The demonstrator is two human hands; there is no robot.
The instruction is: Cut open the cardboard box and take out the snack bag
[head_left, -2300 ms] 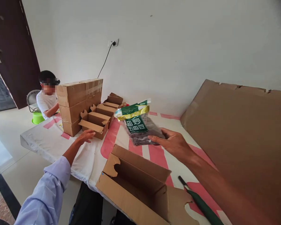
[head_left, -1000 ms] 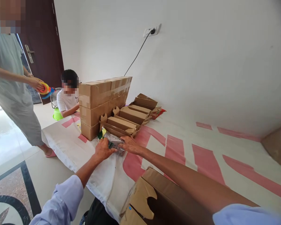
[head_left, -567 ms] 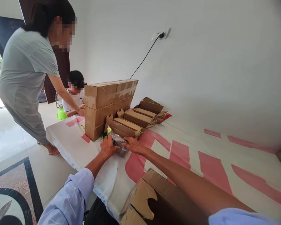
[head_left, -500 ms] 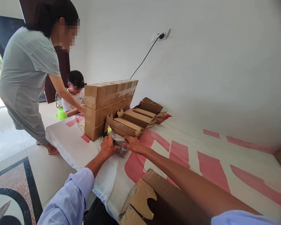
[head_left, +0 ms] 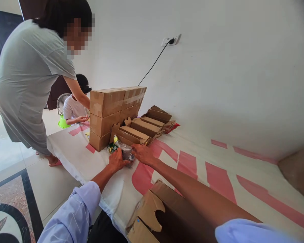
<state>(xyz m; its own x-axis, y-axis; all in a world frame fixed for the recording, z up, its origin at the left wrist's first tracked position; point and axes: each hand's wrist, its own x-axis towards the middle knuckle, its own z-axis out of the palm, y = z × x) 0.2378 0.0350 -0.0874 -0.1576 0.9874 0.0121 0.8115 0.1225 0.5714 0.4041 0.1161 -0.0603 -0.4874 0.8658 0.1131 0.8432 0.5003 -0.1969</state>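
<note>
A clear plastic packet [head_left: 127, 151] with a green and yellow printed end lies on the cloth-covered table, by the foot of a stack of boxes. My left hand [head_left: 117, 161] grips its near left side, thumb stretched along the lower edge. From the right, my right hand [head_left: 143, 154] holds the other end with its fingers. What is inside the packet is hard to make out. Close to my body an open cardboard box [head_left: 172, 206] stands under my right forearm, its flaps raised.
Taped cardboard boxes [head_left: 106, 118] are stacked at the table's left. Behind the packet lie several open cartons [head_left: 139, 133] and a red packet [head_left: 172, 127]. Across the stack, a person in grey [head_left: 27, 67] leans over; another person [head_left: 74, 108] sits lower. A cable [head_left: 153, 63] runs from the wall socket.
My hands stay on the packet, which has shifted slightly and shows more of its printed end. The person in grey leans further in, and the seated person's hand now shows. The view has shifted slightly.
</note>
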